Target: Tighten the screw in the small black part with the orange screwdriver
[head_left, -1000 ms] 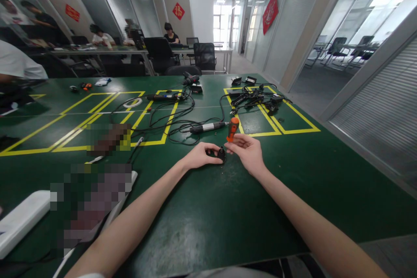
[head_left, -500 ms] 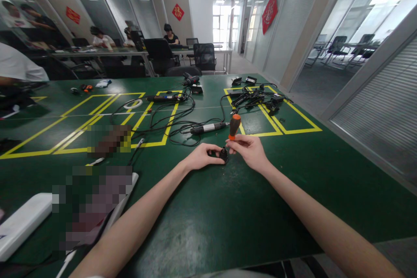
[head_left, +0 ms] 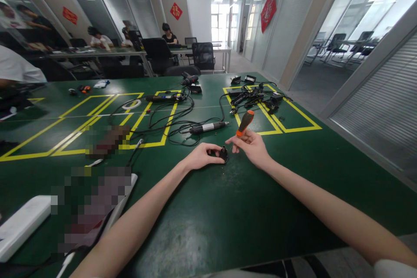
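Now the screwdriver (head_left: 246, 123) leans further over than in the earlier frames, and the right hand (head_left: 256, 150) has shifted slightly right, while the left hand (head_left: 202, 156) stays put. The left pinches a small black part (head_left: 223, 154) on the green table (head_left: 198, 213), between thumb and fingers; its short stub points up. The right grips the screwdriver low on its handle, just right of the part. The handle's long axis slants from lower left to upper right, orange butt uppermost; the tip is too fine to make out. Beyond the hands lies a corded electric screwdriver (head_left: 209, 127) with looping black cables (head_left: 176, 127); farther back are a power drill (head_left: 190, 80) and, at right, a heap of black parts (head_left: 249, 97) among yellow tape outlines (head_left: 301, 129). Behind, people sit at a long desk (head_left: 110, 51), near office chairs (head_left: 203, 55), glass partitions (head_left: 286, 13) and red wall signs (head_left: 176, 11).
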A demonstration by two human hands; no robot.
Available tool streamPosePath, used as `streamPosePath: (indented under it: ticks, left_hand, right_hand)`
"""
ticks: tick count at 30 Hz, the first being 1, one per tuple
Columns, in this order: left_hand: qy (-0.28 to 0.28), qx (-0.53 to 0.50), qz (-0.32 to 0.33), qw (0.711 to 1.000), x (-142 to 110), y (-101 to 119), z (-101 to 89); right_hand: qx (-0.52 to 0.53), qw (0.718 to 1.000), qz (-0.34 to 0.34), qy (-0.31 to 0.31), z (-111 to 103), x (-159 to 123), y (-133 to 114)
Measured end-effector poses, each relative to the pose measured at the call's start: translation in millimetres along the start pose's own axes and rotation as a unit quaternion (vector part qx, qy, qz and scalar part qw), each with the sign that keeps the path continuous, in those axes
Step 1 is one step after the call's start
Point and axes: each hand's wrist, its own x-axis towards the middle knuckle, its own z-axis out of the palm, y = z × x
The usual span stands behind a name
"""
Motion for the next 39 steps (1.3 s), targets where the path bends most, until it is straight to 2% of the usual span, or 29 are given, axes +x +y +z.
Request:
streamPosePath:
  ticks: [6,11,14,16,21,23,28,32,35,39]
  left_hand:
    - [-0.003,-0.003,-0.004,1.000,0.3,0.0,0.1]
    - [-0.005,-0.003,-0.003,1.000,0.5,-2.1,-0.3]
    - [-0.010,-0.005,-0.002,1.000,0.5,-3.6,-0.7]
    - [-0.012,-0.008,-0.002,1.000,0.7,-4.9,-0.7]
    - [-0.009,-0.011,-0.004,1.000,0.7,-5.9,-0.3]
    - [-0.007,-0.010,-0.005,1.000,0.4,-5.2,-0.2]
    - [-0.010,-0.009,-0.005,1.000,-0.4,-3.3,0.0]
    - [-0.011,-0.009,-0.006,1.000,-0.8,-2.3,0.0]
    - [-0.009,-0.008,-0.006,1.000,-0.7,-2.3,0.3]
    - [-0.010,-0.011,-0.003,1.000,-0.1,-3.4,1.1]
  right_hand:
    - [-0.010,1.000,0.022,0.001,0.3,9.2,-5.0]
    - [0.001,0.998,0.026,-0.065,0.2,11.3,-12.7]
    - [-0.012,0.996,0.021,-0.083,-2.9,4.8,-14.0]
    - [-0.019,0.998,0.016,-0.065,-4.1,-0.8,-10.7]
    - [0.010,0.999,0.007,0.043,-1.1,-9.1,2.1]
    - [0.026,0.998,0.010,0.059,1.5,-9.9,3.3]
    - [0.035,0.999,0.015,0.030,8.5,-11.7,-0.4]
    - [0.041,0.998,0.011,0.043,14.6,-12.8,1.0]
    - [0.023,0.999,0.005,0.049,19.0,-13.1,2.8]
    - [-0.009,1.000,-0.004,0.026,22.1,-14.4,3.8]
